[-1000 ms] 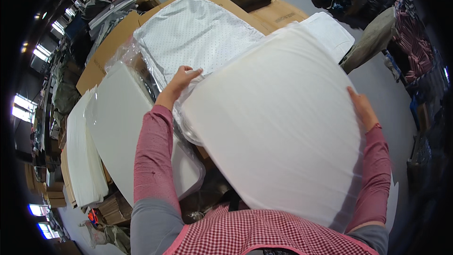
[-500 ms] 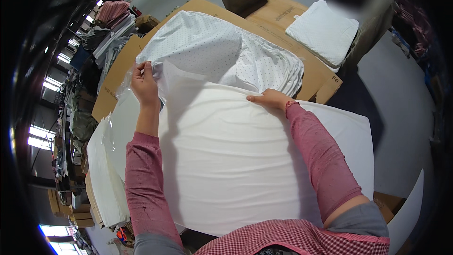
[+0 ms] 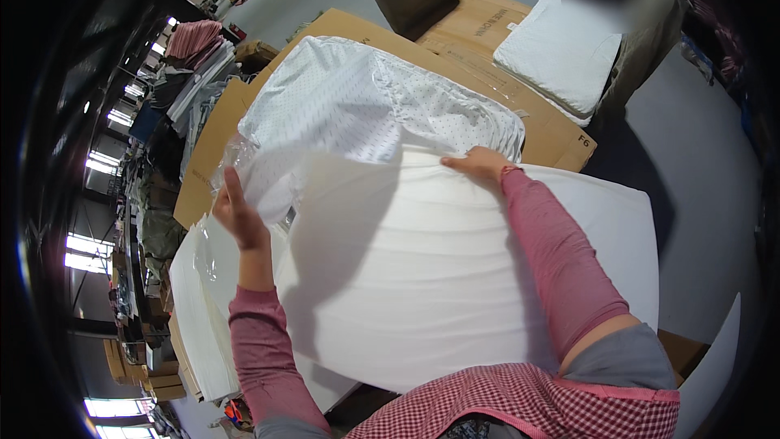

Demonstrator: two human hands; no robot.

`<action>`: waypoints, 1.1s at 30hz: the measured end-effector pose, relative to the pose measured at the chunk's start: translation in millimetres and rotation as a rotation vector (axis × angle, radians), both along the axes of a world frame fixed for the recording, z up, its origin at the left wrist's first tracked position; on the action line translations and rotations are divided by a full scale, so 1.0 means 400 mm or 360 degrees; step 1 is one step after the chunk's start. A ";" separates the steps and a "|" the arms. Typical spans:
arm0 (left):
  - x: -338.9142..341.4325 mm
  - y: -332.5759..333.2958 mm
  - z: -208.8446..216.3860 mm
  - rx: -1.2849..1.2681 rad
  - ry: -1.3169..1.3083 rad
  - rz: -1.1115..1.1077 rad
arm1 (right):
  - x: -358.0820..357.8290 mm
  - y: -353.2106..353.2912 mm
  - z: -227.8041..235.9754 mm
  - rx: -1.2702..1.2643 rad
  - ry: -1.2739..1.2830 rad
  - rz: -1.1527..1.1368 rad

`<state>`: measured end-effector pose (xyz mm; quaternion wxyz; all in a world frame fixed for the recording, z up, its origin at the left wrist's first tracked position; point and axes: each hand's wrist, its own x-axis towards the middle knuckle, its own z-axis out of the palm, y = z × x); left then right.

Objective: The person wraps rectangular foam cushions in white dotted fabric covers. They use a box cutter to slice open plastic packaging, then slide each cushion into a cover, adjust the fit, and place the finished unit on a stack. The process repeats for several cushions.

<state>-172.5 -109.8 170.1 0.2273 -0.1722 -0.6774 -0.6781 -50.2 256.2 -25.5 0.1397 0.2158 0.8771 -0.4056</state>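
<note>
Left hand (image 3: 241, 215) now lower than half a second ago, away from the corner of the dotted white fabric (image 3: 325, 73); fingers look spread, nothing gripped. Right hand (image 3: 485, 166) much as it was, pinching the upper edge of the big white sheet (image 3: 439, 276), centre of frame. Sheet's upper-left part blurred, apparently settling beside the dotted fabric. Judgement: right hand alone steadies it; left side loose.
</note>
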 end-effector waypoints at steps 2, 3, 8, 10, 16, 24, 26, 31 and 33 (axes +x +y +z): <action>0.039 -0.091 -0.006 -0.1035 0.0136 0.0526 | 0.029 0.079 0.019 -0.0047 0.0004 -0.0164; 0.059 -0.140 -0.024 -0.1516 0.0376 0.0421 | 0.048 0.123 0.028 -0.0130 0.0030 -0.0273; 0.108 -0.322 -0.183 -0.2118 0.0570 0.0380 | 0.111 0.326 0.094 -0.0084 0.0202 -0.0480; 0.157 -0.303 -0.218 -0.2126 0.0660 0.0283 | 0.137 0.383 0.117 -0.0047 0.0238 -0.0444; 0.632 0.047 -0.197 -0.1925 0.0295 -0.0992 | 0.129 0.448 0.198 0.0435 0.0169 -0.0525; 0.242 0.592 -0.142 -0.2042 0.0545 0.0020 | 0.014 0.330 0.434 0.0869 0.0408 -0.0175; 0.090 0.626 -0.120 -0.2256 0.0207 -0.0020 | 0.017 0.296 0.477 0.0930 0.0403 -0.0141; -0.021 0.671 -0.088 -0.1011 -0.0030 0.0299 | 0.028 0.262 0.519 0.0956 0.0502 -0.0072; 0.020 0.743 -0.074 -0.0890 0.0101 0.0232 | 0.018 0.269 0.508 0.0913 0.0544 -0.0043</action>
